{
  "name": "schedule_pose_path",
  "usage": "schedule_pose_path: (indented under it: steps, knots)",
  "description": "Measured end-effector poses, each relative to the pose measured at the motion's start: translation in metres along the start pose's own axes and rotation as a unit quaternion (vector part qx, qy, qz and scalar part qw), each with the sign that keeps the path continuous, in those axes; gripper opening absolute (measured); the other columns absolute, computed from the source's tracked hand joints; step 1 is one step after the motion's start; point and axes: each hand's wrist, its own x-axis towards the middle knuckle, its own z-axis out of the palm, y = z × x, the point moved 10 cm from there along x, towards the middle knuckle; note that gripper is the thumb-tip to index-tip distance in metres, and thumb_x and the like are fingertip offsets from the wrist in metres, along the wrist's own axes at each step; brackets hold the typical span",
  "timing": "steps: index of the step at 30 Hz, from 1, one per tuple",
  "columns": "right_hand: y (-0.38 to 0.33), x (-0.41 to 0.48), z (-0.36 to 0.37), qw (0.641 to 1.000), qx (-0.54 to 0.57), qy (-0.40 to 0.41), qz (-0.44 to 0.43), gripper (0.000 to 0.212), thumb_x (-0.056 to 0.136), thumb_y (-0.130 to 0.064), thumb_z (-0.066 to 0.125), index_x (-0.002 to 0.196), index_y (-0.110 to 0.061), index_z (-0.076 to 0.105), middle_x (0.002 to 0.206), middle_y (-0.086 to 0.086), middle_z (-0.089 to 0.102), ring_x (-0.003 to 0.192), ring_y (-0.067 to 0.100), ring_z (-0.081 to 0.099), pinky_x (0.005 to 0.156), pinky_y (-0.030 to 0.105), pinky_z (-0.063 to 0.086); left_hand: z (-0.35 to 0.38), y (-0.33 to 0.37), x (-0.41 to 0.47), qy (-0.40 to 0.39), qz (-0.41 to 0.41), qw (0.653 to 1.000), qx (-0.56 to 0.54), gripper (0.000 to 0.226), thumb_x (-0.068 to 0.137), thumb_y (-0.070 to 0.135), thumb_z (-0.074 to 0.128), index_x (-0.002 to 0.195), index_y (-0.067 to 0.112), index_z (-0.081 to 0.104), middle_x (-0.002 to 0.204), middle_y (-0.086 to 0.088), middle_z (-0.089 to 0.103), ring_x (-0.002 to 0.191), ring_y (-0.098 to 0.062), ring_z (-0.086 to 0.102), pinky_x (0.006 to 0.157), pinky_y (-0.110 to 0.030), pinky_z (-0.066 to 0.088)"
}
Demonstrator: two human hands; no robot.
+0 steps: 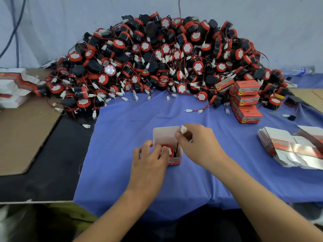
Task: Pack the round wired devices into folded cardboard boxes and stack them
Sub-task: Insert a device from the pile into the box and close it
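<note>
Brown cardboard sheet [26, 133] is lying far left, with flat box blanks [12, 88] sitting behind it; the huge pile of devices [157, 58] is heaping up against the wall; centre stage now, the left hand [150, 161] is curling its fingers over a round device [167, 150], which is sitting down inside the open box [166, 135] on the blue cloth [122, 154]; the right hand [197, 145] is pinching the white connector [183, 129] above the box, its wire running down inside; further right, packed boxes [246, 100] are standing stacked; unfolded cartons [293, 149] are fanning out at the edge.
</note>
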Motion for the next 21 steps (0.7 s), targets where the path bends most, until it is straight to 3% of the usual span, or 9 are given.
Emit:
schedule_pose_path:
  steps: [2,4,7,9,12,15,17,21]
  knots:
    - [-0.008,0.003,-0.002,0.999,-0.026,0.015,-0.015,0.039,0.102,-0.029,0.051,0.067,-0.013,0.047,0.060,0.004,0.050,0.064,0.027,0.048,0.058,0.041,0.043,0.002,-0.001,-0.002,-0.012,-0.008,1.000,0.001,0.045,0.072,0.001,0.074,0.112,0.021,0.067,0.105,0.006,0.063,0.116,-0.033,0.043,0.081,-0.040,0.036]
    - [-0.022,0.007,0.003,0.997,-0.062,0.003,-0.042,0.042,0.104,-0.024,0.050,0.063,-0.017,0.043,0.068,0.001,0.044,0.070,0.025,0.048,0.063,0.038,0.036,0.002,-0.001,-0.002,-0.016,-0.013,1.000,-0.004,0.049,0.074,0.000,0.071,0.118,0.022,0.067,0.110,0.006,0.065,0.116,-0.033,0.042,0.085,-0.040,0.033]
    - [-0.037,0.012,0.020,0.993,-0.088,-0.038,-0.071,0.020,0.098,-0.011,0.051,0.079,-0.010,0.058,0.083,0.004,0.053,0.083,0.031,0.055,0.070,0.043,0.046,0.000,-0.001,-0.004,-0.020,-0.028,0.999,-0.023,0.052,0.083,0.004,0.041,0.122,0.023,0.069,0.118,0.006,0.066,0.115,-0.033,0.050,0.086,-0.038,0.033]
    - [-0.045,0.012,0.031,0.990,-0.097,-0.061,-0.088,0.005,0.094,-0.008,0.051,0.092,-0.010,0.055,0.089,0.005,0.056,0.081,0.032,0.054,0.069,0.044,0.049,0.002,0.000,-0.004,-0.032,-0.037,0.998,-0.049,0.057,0.083,0.010,0.028,0.119,0.026,0.071,0.122,0.008,0.066,0.115,-0.032,0.053,0.086,-0.040,0.039]
    - [-0.052,0.008,0.048,0.985,-0.097,-0.085,-0.115,0.005,0.091,-0.006,0.049,0.090,-0.011,0.049,0.087,0.004,0.062,0.077,0.031,0.054,0.064,0.044,0.049,0.004,-0.001,-0.008,-0.021,-0.039,0.996,-0.084,0.048,0.086,0.013,0.034,0.111,0.026,0.073,0.120,0.007,0.067,0.113,-0.029,0.049,0.083,-0.038,0.041]
    - [-0.050,0.007,0.060,0.984,-0.099,-0.083,-0.119,0.009,0.089,-0.005,0.046,0.081,-0.009,0.048,0.079,0.003,0.061,0.076,0.026,0.050,0.052,0.038,0.045,0.009,-0.002,-0.015,0.004,-0.039,0.991,-0.127,0.028,0.087,0.007,0.063,0.108,0.025,0.070,0.113,0.009,0.065,0.111,-0.026,0.049,0.083,-0.034,0.037]
    - [-0.047,0.009,0.065,0.983,-0.111,-0.087,-0.120,0.011,0.092,-0.008,0.045,0.082,-0.010,0.048,0.078,-0.002,0.056,0.074,0.023,0.047,0.050,0.035,0.040,0.014,-0.006,-0.020,0.014,-0.050,0.986,-0.161,0.032,0.082,0.003,0.077,0.106,0.022,0.069,0.110,0.010,0.065,0.110,-0.026,0.051,0.082,-0.031,0.037]
    - [-0.036,0.010,0.074,0.976,-0.119,-0.136,-0.118,0.012,0.101,-0.022,0.045,0.089,-0.019,0.044,0.082,-0.007,0.050,0.072,0.022,0.046,0.057,0.035,0.034,0.016,-0.008,-0.023,0.047,-0.041,0.981,-0.183,0.028,0.086,-0.001,0.067,0.108,0.016,0.072,0.108,0.008,0.067,0.108,-0.022,0.051,0.080,-0.029,0.047]
